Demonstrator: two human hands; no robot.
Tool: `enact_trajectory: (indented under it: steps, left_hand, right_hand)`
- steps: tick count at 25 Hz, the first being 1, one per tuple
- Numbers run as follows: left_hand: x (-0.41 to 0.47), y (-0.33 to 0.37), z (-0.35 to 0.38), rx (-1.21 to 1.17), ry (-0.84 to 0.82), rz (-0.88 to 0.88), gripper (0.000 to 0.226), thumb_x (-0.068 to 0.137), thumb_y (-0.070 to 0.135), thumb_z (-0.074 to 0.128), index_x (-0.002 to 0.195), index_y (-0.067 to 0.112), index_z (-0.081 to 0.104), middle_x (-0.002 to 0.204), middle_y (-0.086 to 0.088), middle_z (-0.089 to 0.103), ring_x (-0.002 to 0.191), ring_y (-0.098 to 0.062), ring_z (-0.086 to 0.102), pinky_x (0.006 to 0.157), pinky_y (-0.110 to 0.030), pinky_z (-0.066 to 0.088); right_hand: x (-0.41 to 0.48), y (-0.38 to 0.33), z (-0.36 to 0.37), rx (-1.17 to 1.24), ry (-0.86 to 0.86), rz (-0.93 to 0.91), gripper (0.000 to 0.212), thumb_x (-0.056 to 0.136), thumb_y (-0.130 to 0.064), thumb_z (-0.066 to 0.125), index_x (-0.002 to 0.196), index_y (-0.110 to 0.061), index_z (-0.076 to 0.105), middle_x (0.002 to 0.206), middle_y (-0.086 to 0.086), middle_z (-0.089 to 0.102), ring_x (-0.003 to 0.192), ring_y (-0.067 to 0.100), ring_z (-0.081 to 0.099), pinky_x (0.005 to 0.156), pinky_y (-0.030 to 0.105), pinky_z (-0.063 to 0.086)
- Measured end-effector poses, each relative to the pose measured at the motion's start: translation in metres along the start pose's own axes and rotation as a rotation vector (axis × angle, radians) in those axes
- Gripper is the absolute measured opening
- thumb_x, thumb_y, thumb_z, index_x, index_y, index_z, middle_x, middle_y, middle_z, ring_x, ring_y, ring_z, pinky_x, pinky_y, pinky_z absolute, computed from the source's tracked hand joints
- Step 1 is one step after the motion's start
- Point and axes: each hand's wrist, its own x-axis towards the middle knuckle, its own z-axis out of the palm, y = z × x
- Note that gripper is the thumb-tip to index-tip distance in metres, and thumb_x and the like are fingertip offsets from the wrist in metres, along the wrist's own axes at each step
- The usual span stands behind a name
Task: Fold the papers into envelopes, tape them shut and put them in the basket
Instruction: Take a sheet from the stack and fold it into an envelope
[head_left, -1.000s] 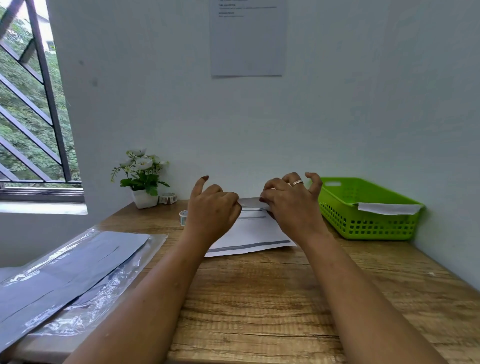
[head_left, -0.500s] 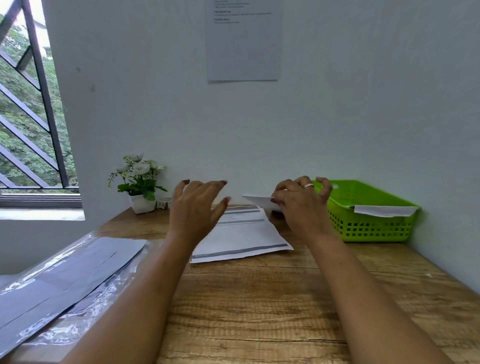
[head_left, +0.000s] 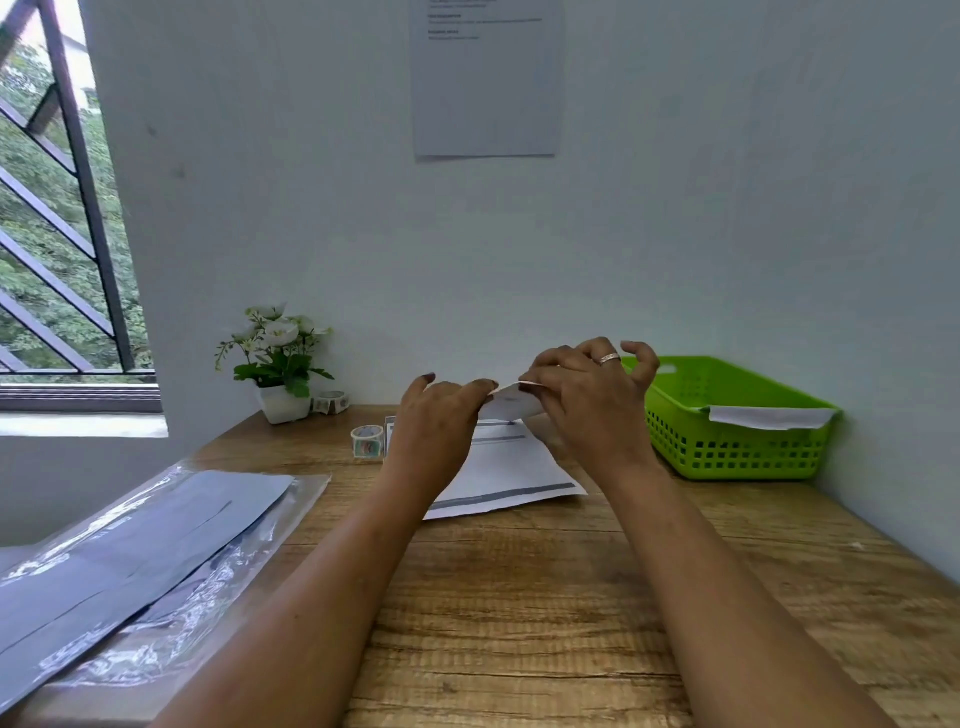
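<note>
A white sheet of paper (head_left: 511, 475) with grey bands lies on the wooden table (head_left: 519, 613) at mid-depth. Its far edge (head_left: 511, 402) is lifted and curled toward me. My left hand (head_left: 439, 426) pinches that raised edge from the left. My right hand (head_left: 584, 402), wearing a ring, pinches it from the right. A green plastic basket (head_left: 727, 447) stands at the right against the wall, with a folded white envelope (head_left: 769, 417) resting over its rim. A small roll of patterned tape (head_left: 367, 441) stands just left of the paper.
A clear plastic sleeve with grey sheets (head_left: 130, 561) lies at the table's left front. A white pot of flowers (head_left: 280, 364) and a second tape roll (head_left: 332, 401) stand at the back left. The wall is close behind, a barred window to the left.
My left hand was open and off the paper half a second ago; it has now come back and pinched the lifted far edge beside my right hand. The view shifted slightly.
</note>
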Motion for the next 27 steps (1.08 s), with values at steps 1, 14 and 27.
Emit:
enact_trajectory:
  steps: [1,14,27]
  left_hand:
    - [-0.001,0.000,-0.002,-0.033,0.017,-0.012,0.024,0.084,0.000,0.063,0.105,0.012,0.069,0.067,-0.006,0.069,0.056,-0.025,0.062,0.074,-0.037,0.053]
    - [0.002,-0.043,-0.026,-1.384,-0.047,-1.018,0.021,0.100,0.011,0.040,0.108,0.017,0.058,0.114,-0.011,0.063,0.097,-0.025,0.063,0.072,-0.037,0.057]
    - [-0.016,-0.081,-0.029,-0.449,-0.919,-1.276,0.041,0.084,0.008,0.067,0.121,0.000,0.052,0.115,-0.018,0.063,0.093,-0.026,0.061,0.090,-0.038,0.053]
  right_hand:
    - [0.000,0.002,0.001,0.019,0.002,0.019,0.015,0.085,-0.036,0.057,0.089,-0.039,0.072,0.098,-0.022,0.069,0.094,0.013,0.060,0.091,0.040,0.019]
    - [-0.001,0.035,0.013,1.162,-0.170,1.097,0.055,0.096,-0.029,0.053,0.146,-0.018,0.032,0.143,0.002,0.045,0.125,0.018,0.049,0.094,0.029,0.046]
    - [-0.012,0.041,0.018,0.723,-0.948,0.987,0.028,0.080,-0.006,0.071,0.108,-0.005,0.066,0.074,0.008,0.057,0.061,0.019,0.050,0.048,0.024,0.037]
